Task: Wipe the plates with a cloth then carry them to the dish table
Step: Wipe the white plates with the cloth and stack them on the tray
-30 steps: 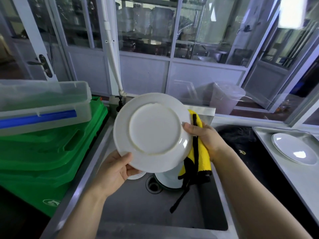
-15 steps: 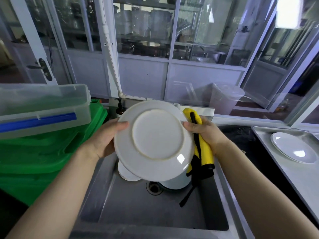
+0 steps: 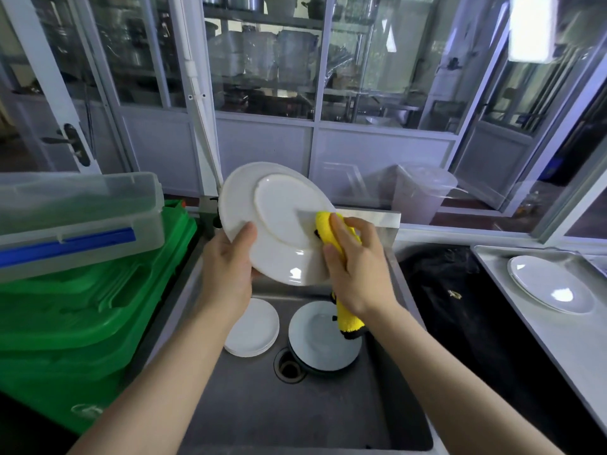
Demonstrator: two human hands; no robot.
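My left hand [image 3: 226, 267] grips the white plate [image 3: 279, 221] by its rim at seven o'clock, underside toward me, above the sink [image 3: 249, 415]. My right hand [image 3: 356, 267] clutches the yellow cloth [image 3: 328, 226], pressing it against the plate at four o'clock.

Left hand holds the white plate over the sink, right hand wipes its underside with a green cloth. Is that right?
Not quite. The head view shows the cloth is yellow with black trim, not green. The rest stands: the left hand holds the white plate over the sink, and the right hand wipes its underside.
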